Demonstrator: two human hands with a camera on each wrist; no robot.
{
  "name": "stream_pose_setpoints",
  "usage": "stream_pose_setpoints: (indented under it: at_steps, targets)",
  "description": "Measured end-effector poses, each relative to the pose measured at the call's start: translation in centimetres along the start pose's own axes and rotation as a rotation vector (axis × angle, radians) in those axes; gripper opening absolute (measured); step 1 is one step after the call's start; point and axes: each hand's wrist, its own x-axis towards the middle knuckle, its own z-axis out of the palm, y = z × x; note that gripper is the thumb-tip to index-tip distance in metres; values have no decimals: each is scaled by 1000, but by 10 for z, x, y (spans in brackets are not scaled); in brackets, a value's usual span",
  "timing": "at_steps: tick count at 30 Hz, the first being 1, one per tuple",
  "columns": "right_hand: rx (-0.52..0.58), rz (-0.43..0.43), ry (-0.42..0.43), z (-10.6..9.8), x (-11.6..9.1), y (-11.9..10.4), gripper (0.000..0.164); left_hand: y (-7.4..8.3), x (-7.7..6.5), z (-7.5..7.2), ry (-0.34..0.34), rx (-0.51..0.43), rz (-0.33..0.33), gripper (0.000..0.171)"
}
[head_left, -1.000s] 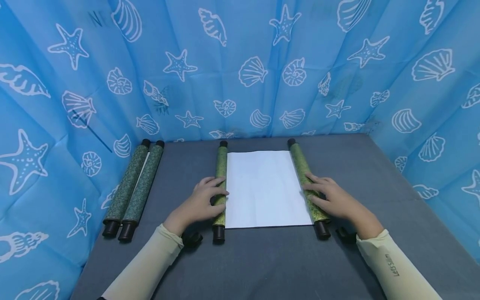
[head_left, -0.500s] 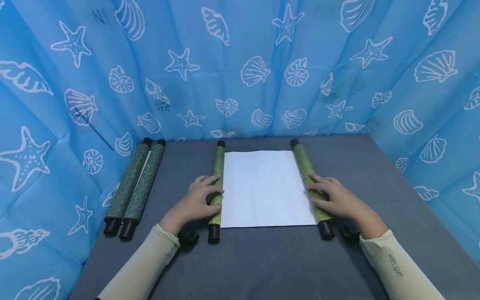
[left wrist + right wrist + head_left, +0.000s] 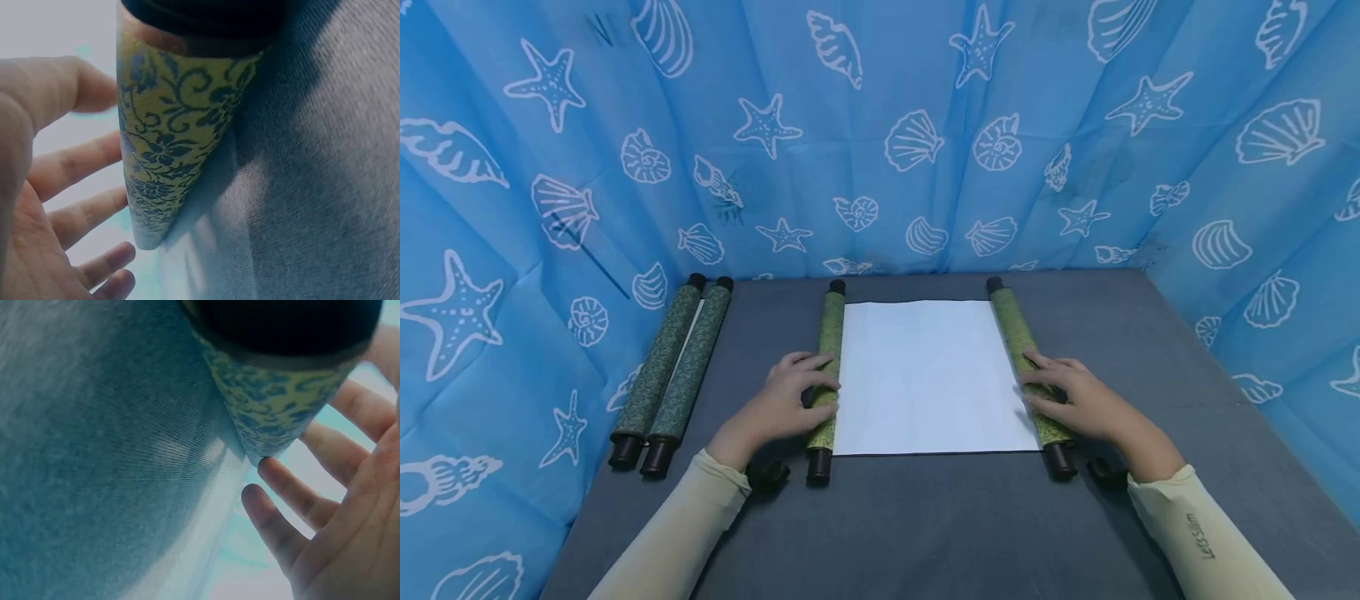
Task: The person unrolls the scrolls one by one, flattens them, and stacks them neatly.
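Note:
A scroll lies partly unrolled on the grey table, its white sheet (image 3: pixel 928 379) facing up between two yellow-green patterned rolls with dark end knobs. Over the left roll (image 3: pixel 831 329) rests my left hand (image 3: pixel 778 404), fingers spread across its top. My right hand (image 3: pixel 1086 402) lies on the right roll (image 3: pixel 1013 325) in the same way. The left wrist view shows fairly straight fingers (image 3: pixel 81 159) against the side of the floral-covered roll (image 3: pixel 169 137). In the right wrist view, loosely extended fingers (image 3: pixel 331 450) touch the other roll (image 3: pixel 275 403).
To the left, a second scroll, rolled up into two dark green rolls (image 3: pixel 688 375), lies along the grey table (image 3: pixel 925 533). A blue curtain (image 3: pixel 865 125) with shells and starfish hangs behind and at both sides. Black wrist devices (image 3: pixel 767 477) sit under both wrists.
The two rolls have moved apart, the left one leftward and the right one slightly rightward, with my hands on them. More of the white sheet shows between them.

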Motion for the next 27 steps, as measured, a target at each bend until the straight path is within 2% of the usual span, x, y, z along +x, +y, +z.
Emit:
stream_pose_setpoints:
  at_steps: [4, 12, 24, 27]
  targets:
    - [-3, 4, -2, -1, -2, -2, 47, -1, 0, -2, 8, 7, -3, 33]
    - [9, 3, -8, -4, -5, 3, 45, -5, -4, -3, 15, -2, -35, 31]
    - [5, 39, -18, -4, -9, 7, 58, -8, -6, -6, 3, 2, -18, 31]
    - [7, 26, -15, -4, -11, 8, 56, -9, -5, -7, -5, 4, -17, 32]
